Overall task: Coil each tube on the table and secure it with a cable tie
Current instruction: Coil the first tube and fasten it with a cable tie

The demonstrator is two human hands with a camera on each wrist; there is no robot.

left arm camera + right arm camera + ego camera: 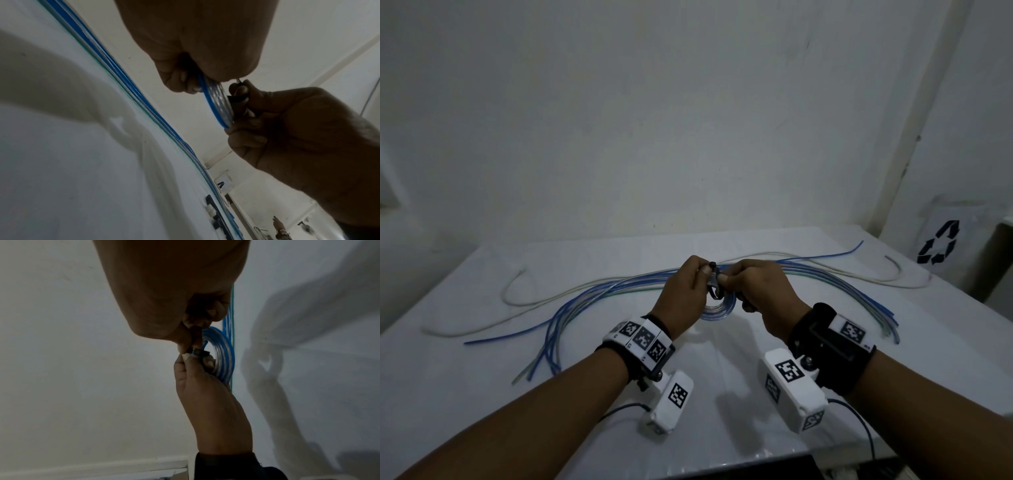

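A small coil of clear-blue tube (717, 308) hangs between my two hands, a little above the white table (482, 394). My left hand (703, 274) grips the coil (218, 104) at its top, fingers curled round the loops. A black cable tie (714, 279) crosses the coil there. My right hand (726, 283) pinches the tie (198, 352) between thumb and fingertips, pressed close against the left hand (197, 369). In the right wrist view the coil (225, 353) shows several loops. How far the tie is closed is hidden by the fingers.
Several loose blue tubes (592, 291) arc across the table behind the hands. White tubes (517, 301) lie farther back, left and right. A bin with a recycling sign (938, 246) stands off the table's right corner. A wall stands close behind.
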